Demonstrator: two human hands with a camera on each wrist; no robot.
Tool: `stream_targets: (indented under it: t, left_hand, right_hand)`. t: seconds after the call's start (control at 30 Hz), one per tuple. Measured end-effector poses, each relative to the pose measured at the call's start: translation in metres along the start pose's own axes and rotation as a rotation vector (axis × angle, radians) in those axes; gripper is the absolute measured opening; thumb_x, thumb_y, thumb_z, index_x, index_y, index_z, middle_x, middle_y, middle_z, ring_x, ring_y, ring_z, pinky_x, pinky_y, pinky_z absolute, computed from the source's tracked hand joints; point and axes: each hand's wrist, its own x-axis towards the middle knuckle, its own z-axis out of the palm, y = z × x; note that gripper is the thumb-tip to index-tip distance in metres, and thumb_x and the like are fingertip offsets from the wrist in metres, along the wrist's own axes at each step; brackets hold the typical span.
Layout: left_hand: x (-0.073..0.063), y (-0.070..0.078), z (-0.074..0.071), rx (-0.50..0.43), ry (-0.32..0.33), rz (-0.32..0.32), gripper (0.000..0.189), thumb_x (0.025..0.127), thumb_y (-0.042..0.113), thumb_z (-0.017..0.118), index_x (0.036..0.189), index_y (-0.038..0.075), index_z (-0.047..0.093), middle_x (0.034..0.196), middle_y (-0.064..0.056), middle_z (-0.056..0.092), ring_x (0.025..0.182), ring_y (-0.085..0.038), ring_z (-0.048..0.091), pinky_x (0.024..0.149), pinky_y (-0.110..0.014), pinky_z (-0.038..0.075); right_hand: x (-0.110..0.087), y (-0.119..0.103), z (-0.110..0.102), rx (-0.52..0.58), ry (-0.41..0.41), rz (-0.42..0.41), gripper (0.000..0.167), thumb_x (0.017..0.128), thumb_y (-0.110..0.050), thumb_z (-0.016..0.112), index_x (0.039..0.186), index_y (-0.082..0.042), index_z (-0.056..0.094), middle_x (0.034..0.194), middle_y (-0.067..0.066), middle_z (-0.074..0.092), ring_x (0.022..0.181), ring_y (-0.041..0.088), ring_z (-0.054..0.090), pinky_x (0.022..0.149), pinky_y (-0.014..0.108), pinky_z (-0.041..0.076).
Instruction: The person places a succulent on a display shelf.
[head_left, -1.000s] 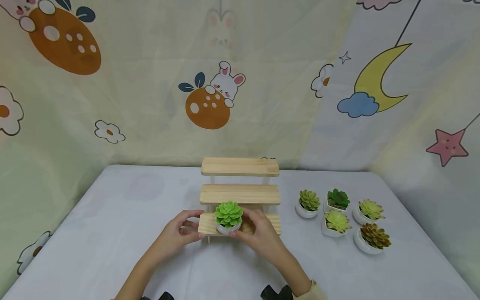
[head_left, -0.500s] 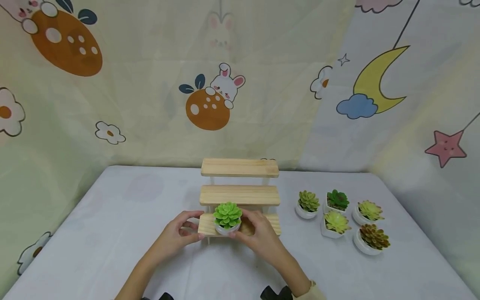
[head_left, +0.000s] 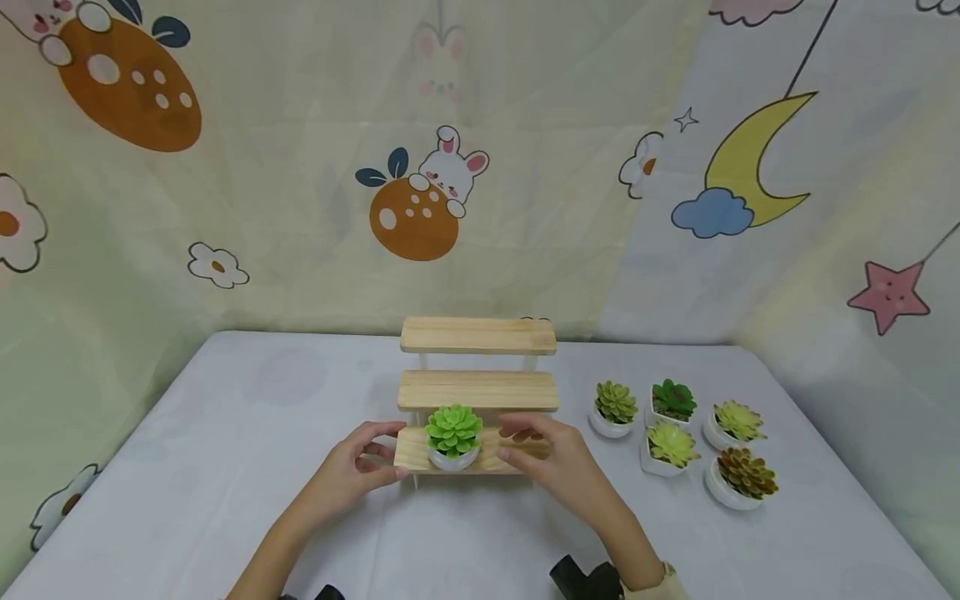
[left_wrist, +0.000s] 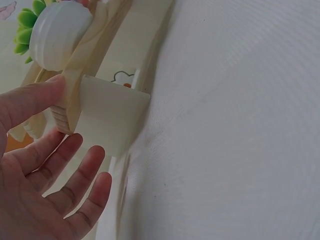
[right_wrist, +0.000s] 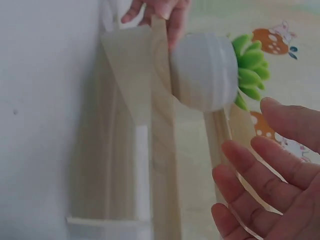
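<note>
A bright green artificial succulent in a round, ribbed white pot [head_left: 453, 437] stands upright on the lowest board of a three-tier pale wooden stand [head_left: 477, 390], left of that board's middle. The left hand [head_left: 357, 460] pinches the board's left end, its grip clamped there between thumb and index finger while the other fingers spread free. The right hand [head_left: 553, 454] hovers just right of the pot, over the same board, its grip apart and holding nothing; thumb and fingers are clear of the pot.

On the white cloth-covered desk [head_left: 247, 467], right of the stand, five more potted succulents cluster: an olive-green one [head_left: 615, 408], a dark green one [head_left: 672, 402], two yellow-green ones [head_left: 671, 447] and a brownish one [head_left: 741, 478].
</note>
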Motion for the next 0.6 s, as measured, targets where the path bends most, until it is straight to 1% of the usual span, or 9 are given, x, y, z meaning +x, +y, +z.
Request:
stream_targets:
  t: [0.13, 0.23, 0.33, 0.4, 0.5, 0.6]
  left_hand:
    - [0.0, 0.0, 0.0, -0.003, -0.005, -0.002, 0.057, 0.077, 0.018, 0.075, 0.129, 0.011, 0.052, 0.126, -0.012, 0.052, 0.098, -0.021, 0.055, 0.076, -0.025, 0.048]
    - [0.0, 0.0, 0.0, 0.001, -0.005, -0.002, 0.057, 0.077, 0.018, 0.075, 0.129, 0.011, 0.052, 0.127, -0.012, 0.051, 0.099, -0.021, 0.055, 0.076, -0.025, 0.048]
    - [0.0, -0.001, 0.0, 0.01, 0.001, 0.003, 0.057, 0.077, 0.018, 0.075, 0.129, 0.011, 0.052, 0.127, -0.012, 0.052, 0.098, -0.021, 0.056, 0.075, -0.025, 0.048]
    - [0.0, -0.001, 0.0, 0.016, 0.003, 0.004, 0.057, 0.077, 0.019, 0.076, 0.128, 0.011, 0.052, 0.127, -0.012, 0.052, 0.098, -0.021, 0.056, 0.075, -0.025, 0.048]
    - [0.0, -0.001, 0.0, 0.014, 0.0, 0.006, 0.057, 0.077, 0.019, 0.075, 0.129, 0.01, 0.052, 0.127, -0.012, 0.051, 0.098, -0.021, 0.056, 0.075, -0.026, 0.049]
    - [0.001, -0.002, 0.001, 0.008, -0.001, 0.009, 0.057, 0.077, 0.017, 0.075, 0.128, 0.01, 0.052, 0.126, -0.013, 0.051, 0.098, -0.022, 0.056, 0.075, -0.025, 0.049]
  right_hand:
    - [-0.003, 0.0, -0.013, -0.017, 0.025, -0.001, 0.035, 0.082, -0.029, 0.07, 0.113, -0.013, 0.063, 0.101, -0.002, 0.066, 0.094, 0.014, 0.061, 0.086, 0.04, 0.048]
    - [-0.004, 0.0, -0.021, -0.039, 0.052, -0.011, 0.035, 0.083, -0.029, 0.07, 0.114, -0.015, 0.063, 0.1, -0.003, 0.067, 0.093, 0.013, 0.061, 0.084, 0.036, 0.048]
    - [-0.006, 0.001, -0.029, -0.059, 0.088, -0.042, 0.035, 0.083, -0.028, 0.069, 0.114, -0.015, 0.062, 0.1, -0.003, 0.067, 0.094, 0.013, 0.061, 0.085, 0.034, 0.047]
    - [-0.007, 0.001, -0.035, -0.086, 0.112, -0.042, 0.035, 0.084, -0.028, 0.069, 0.115, -0.015, 0.062, 0.102, -0.003, 0.067, 0.095, 0.013, 0.061, 0.087, 0.035, 0.047]
    - [-0.009, 0.001, -0.044, -0.124, 0.146, -0.018, 0.037, 0.084, -0.028, 0.069, 0.117, -0.015, 0.061, 0.104, -0.003, 0.067, 0.097, 0.014, 0.06, 0.087, 0.038, 0.046]
    - [-0.011, 0.002, -0.055, -0.152, 0.167, 0.013, 0.038, 0.084, -0.028, 0.069, 0.119, -0.014, 0.06, 0.107, -0.001, 0.066, 0.098, 0.016, 0.059, 0.088, 0.04, 0.046]
